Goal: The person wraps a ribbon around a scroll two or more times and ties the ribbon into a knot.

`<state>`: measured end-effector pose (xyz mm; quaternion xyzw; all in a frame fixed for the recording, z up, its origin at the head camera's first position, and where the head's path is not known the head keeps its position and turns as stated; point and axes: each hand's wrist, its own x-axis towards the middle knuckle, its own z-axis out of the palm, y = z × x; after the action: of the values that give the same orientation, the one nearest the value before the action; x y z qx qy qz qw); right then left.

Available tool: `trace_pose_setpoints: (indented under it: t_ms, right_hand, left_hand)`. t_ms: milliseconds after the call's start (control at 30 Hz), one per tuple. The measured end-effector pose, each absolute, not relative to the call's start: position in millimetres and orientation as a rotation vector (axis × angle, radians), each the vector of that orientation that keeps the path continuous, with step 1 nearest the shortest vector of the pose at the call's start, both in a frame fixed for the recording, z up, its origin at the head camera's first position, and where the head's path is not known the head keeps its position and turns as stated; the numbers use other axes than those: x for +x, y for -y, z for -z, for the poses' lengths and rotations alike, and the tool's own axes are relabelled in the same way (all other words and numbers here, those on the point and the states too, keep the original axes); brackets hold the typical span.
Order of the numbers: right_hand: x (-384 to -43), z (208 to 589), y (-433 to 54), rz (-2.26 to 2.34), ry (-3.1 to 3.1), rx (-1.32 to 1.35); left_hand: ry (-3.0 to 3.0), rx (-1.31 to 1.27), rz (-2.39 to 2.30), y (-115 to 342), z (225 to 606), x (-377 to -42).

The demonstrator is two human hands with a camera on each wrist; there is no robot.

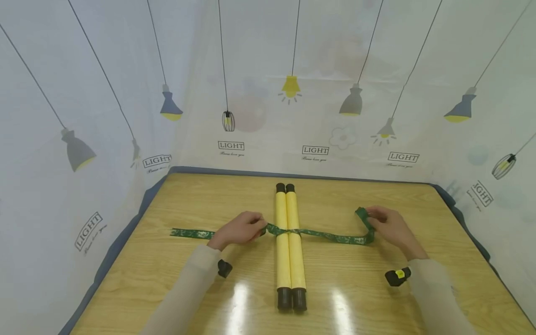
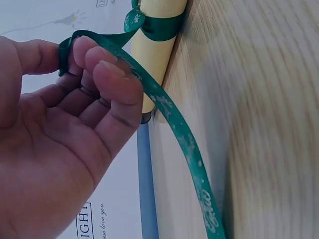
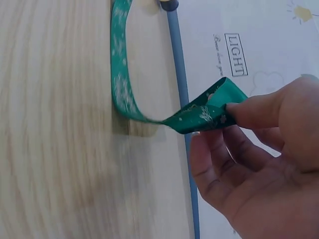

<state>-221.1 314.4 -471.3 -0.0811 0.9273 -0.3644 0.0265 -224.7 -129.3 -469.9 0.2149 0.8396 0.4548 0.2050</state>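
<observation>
Two yellow tubes [image 1: 283, 260] with dark end caps lie side by side on the table, pointing away from me. A green ribbon [image 1: 331, 236] with a pale print wraps round their middle and crosses on top. Left of the tubes, my left hand [image 1: 240, 228] pinches the ribbon between thumb and fingers; its tail trails left along the wood. My right hand [image 1: 389, 228], well to the right, pinches the other length near its end. In the right wrist view this ribbon [image 3: 204, 117] folds over at the thumb. The wrapped band [image 2: 162, 29] shows in the left wrist view.
The wooden table [image 1: 201, 288] has a blue-grey edge at the back and sides. White sheeting [image 1: 268, 130] printed with hanging lamps rises behind and beside it. A black wrist camera [image 1: 224, 268] sits under my left wrist, another [image 1: 397, 277] under the right.
</observation>
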Motion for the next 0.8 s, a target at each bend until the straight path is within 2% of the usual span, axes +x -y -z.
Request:
trace_pose_setpoints:
  t_ms: [800]
  right_hand:
    - [-250, 459, -237, 1.289, -2.726, -0.487]
  left_hand:
    - [-2.314, 0.577, -1.359, 115, 469, -222]
